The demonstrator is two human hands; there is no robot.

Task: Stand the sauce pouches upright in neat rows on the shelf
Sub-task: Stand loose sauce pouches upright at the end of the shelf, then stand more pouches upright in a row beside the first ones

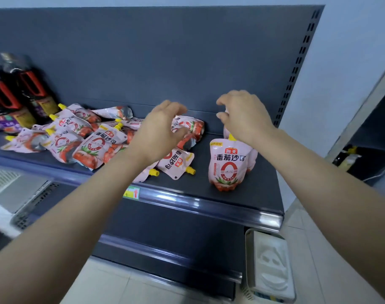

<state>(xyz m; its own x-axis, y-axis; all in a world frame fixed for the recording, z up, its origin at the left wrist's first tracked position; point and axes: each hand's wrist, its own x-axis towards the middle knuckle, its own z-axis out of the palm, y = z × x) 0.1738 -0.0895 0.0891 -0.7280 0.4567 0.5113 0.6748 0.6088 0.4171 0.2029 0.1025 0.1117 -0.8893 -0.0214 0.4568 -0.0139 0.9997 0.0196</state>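
Dark shelf [255, 189]: left hand [163, 130] spread over flat pouches [177, 163]. Right hand [245, 117] above upright pouch [228, 165], grip unclear. Seat the next base flat.

wall [351, 40]: pale blue | floor [103, 281]: light tiles | back panel [165, 51]: dark grey

The shelf [252, 189] and its back panel [165, 51] look like smooth, matt, dark grey painted metal. The front rail [198, 204] is glossy plastic that catches the light. The sauce pouches [228, 165] are shiny, crinkled plastic film with smooth yellow plastic caps [190, 170]. The dark bottles [33, 88] are glossy.
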